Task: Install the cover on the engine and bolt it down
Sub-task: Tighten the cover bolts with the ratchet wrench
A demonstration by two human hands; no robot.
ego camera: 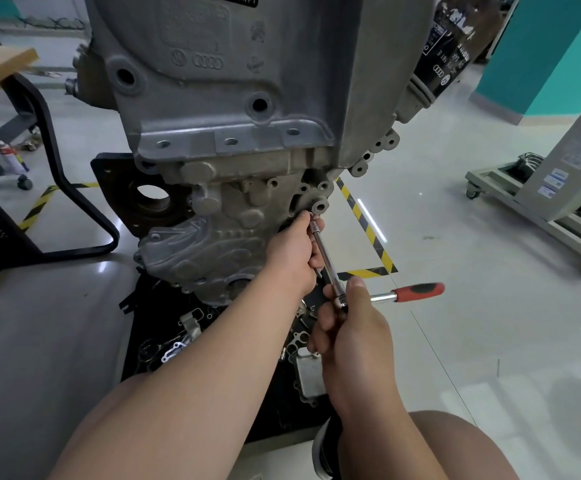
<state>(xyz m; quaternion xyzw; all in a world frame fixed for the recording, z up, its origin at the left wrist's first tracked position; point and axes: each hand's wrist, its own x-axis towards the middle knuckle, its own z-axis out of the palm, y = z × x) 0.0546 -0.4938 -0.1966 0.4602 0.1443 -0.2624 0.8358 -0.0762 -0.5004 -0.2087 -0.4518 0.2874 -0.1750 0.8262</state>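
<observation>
A grey engine block (233, 98) stands on the floor in front of me. A ribbed aluminium cover (192, 251) sits on its lower front face. A ratchet wrench (417, 292) with a red and black handle carries a long chrome extension (325, 254), which runs up to a spot at the cover's right edge, just below a bolt boss (319, 206). My left hand (294, 251) grips the upper part of the extension near its tip. My right hand (348, 327) holds the ratchet head, thumb on top. The socket and bolt are hidden by my left fingers.
Loose gaskets and metal parts (185, 337) lie on a black mat under the engine. A black chair frame (74, 202) stands at the left, a wheeled grey stand (542, 209) at the right. Yellow-black tape (365, 230) marks the floor. My knee (455, 445) is at the lower right.
</observation>
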